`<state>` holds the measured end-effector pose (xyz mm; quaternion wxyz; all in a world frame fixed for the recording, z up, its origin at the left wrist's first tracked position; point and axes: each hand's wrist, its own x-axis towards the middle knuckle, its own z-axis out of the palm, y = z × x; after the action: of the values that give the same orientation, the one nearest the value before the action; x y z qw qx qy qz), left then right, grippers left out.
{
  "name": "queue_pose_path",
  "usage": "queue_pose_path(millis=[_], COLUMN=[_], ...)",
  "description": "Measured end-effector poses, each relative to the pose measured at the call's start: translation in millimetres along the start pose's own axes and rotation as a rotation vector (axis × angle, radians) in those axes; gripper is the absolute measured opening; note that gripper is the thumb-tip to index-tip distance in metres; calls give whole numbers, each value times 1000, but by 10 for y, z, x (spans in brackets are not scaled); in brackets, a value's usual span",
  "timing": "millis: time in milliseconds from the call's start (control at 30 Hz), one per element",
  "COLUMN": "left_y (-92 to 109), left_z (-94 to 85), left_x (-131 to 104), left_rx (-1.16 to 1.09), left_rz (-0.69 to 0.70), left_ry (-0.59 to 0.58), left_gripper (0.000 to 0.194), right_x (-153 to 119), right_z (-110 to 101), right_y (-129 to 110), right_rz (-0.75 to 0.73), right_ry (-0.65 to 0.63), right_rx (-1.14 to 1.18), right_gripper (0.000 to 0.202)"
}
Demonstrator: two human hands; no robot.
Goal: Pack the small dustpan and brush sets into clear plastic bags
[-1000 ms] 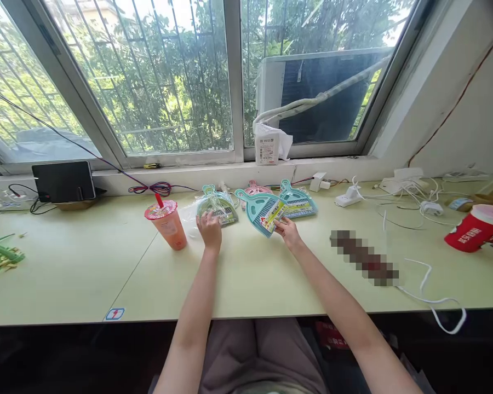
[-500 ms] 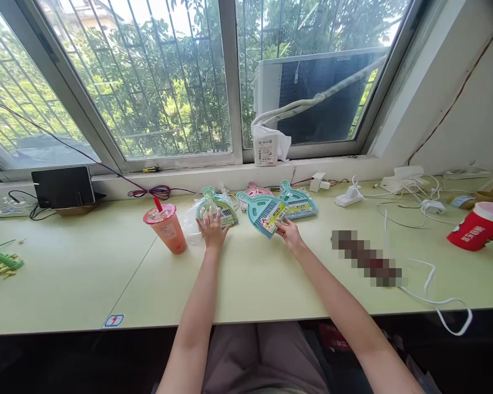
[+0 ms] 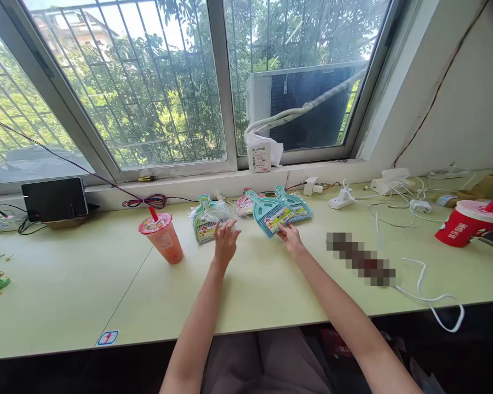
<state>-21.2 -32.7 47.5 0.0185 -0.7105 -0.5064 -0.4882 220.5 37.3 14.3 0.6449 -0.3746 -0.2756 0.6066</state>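
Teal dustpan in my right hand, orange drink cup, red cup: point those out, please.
Teal dustpan (image 3: pixel 267 213): head view, on its ribbed middle.
Orange drink cup (image 3: pixel 165 243): head view, on its side below the lid.
Red cup (image 3: pixel 459 230): head view, on its red side.

Teal dustpan (image 3: pixel 266 211) with yellow label (image 3: pixel 280 220)

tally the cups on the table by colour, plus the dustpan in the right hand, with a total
Tall orange cup with red straw: 1
Red cup with pale pink lid: 1
Teal dustpan with yellow label, in the right hand: 1
Total: 3
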Motion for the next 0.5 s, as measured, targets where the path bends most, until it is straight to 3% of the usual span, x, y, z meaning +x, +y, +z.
queue_pose_path(millis=[100,200,367,500], left_y=[-3,-188,-483,-415], left_z=[35,-62,-288,-245], left_x=[29,78,101,88], left_rx=[-69,-19,165,278], left_rz=[57,4,-231,-345], left_ry=[-81,-90,111,255], left_gripper=[33,37,35,38], right_x=[36,46,15,-27], right_z=[-43,-60,-23,18], right_y=[-16,-9,19,18], right_rz=[-3,9,54,105], right_ry=[57,74,27,-36], right_rx=[14,-34,-115,-205], right_gripper=[30,30,32,31])
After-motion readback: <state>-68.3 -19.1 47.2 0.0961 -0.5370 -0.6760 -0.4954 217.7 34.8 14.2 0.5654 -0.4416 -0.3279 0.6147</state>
